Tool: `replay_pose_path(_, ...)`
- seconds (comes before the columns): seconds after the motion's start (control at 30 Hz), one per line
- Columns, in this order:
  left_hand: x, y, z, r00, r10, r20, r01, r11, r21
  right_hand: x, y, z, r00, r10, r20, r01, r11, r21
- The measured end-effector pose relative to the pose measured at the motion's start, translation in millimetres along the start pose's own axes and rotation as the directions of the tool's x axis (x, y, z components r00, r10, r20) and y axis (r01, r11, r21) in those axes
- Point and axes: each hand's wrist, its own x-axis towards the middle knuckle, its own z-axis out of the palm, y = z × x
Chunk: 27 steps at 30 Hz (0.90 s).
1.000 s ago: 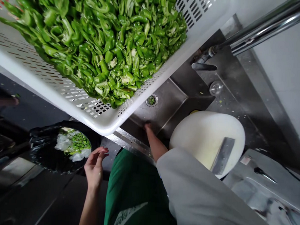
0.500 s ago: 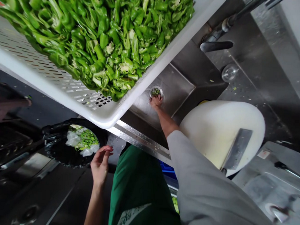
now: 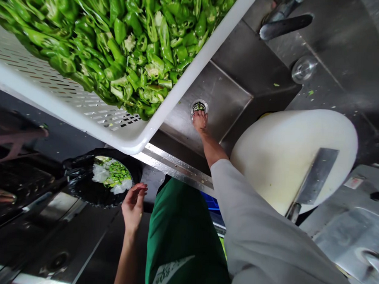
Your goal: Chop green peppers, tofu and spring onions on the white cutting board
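My right hand (image 3: 200, 120) reaches down into the steel sink (image 3: 222, 83), its fingers at the round drain (image 3: 199, 105), where green scraps show. Those fingertips are bent into the drain opening, and whatever they hold is too small to make out. My left hand (image 3: 134, 202) hangs in the air beside the black-lined bin (image 3: 82, 188), fingers loosely curled and apart, with nothing seen in them. Above the sink's left part sits a white perforated basket (image 3: 127, 142) heaped with cut green peppers (image 3: 118, 44).
A cleaver (image 3: 320, 175) lies on the round white cutting board (image 3: 263, 157) right of the sink. The faucet (image 3: 285, 26) is at the upper right. Green scraps and whitish plastic (image 3: 112, 174) fill part of the bin.
Less green scrap shows in the drain, and my right hand's fingers sit further into it. The view has shifted slightly; my left hand keeps nearly the same pose.
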Motion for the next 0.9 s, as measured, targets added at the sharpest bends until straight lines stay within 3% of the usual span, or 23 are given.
replay_pose_path(0.23, -5, -16, -12.9, 0.999, 0.009, 0.032, -0.011, 0.998, 0.054, -9, 0, -1, 1.000, -0.016, -0.005, 0.016, 1.000, 0.018)
replay_pose_path(0.4, -4, -25, -13.3, 0.998, -0.023, 0.065, 0.019, 0.998, 0.060, -15, 12, -8, 0.994, 0.104, -0.045, -0.104, 0.995, 0.003)
replay_pose_path(0.57, -3, -26, -6.7, 0.994, -0.063, 0.090, 0.056, 0.995, 0.081, 0, 14, -12, 0.988, -0.111, 0.103, 0.119, 0.990, -0.072)
replay_pose_path(0.63, -1, -25, -2.3, 0.992, -0.056, 0.113, 0.046, 0.995, 0.088, 9, 9, -9, 0.983, -0.126, 0.137, 0.140, 0.986, -0.094)
replay_pose_path(0.77, 2, -21, 5.4, 0.986, -0.021, 0.166, 0.001, 0.993, 0.117, 17, -2, -2, 0.994, -0.069, 0.080, 0.075, 0.994, -0.082)
replay_pose_path(0.9, 0, -22, 6.1, 0.981, 0.006, 0.193, -0.036, 0.987, 0.154, 6, -1, -5, 0.999, -0.044, -0.012, 0.043, 0.997, -0.071)
